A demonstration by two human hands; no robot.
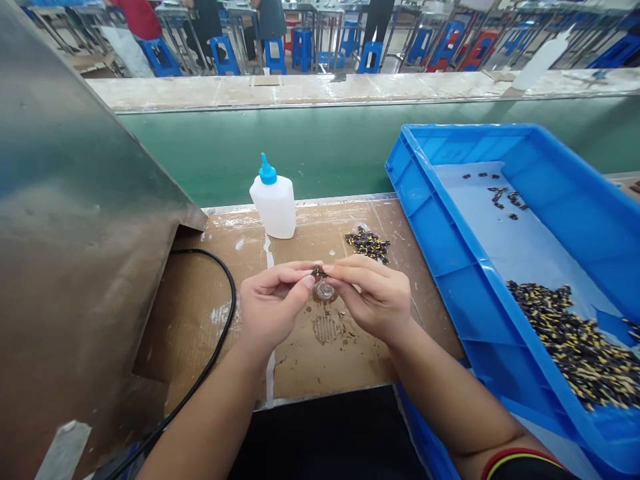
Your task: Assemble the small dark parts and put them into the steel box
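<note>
A small black-and-yellow part [318, 271] is pinched between the fingertips of both hands, above the cardboard-covered bench [310, 367]. My left hand [273, 300] grips it from the left with thumb and forefinger. From the other side, my right hand [373, 293] closes its fingertips on it; its exact kind is too small to make out. Just below the fingertips sits a small clear round dish [324, 291], partly covered by the hands. Beyond my right hand lies a pile of similar black-and-yellow parts [369, 244]. A white squeeze bottle [276, 207] with a blue nozzle stands upright behind my left hand.
To the right, a large blue crate [450, 247] holds many more such parts. A metal housing [75, 233] rises on the left, with a black cable [227, 320] beside it. Behind the bench runs a green belt [330, 147]. Another white bottle [543, 63] and people stand farther back.
</note>
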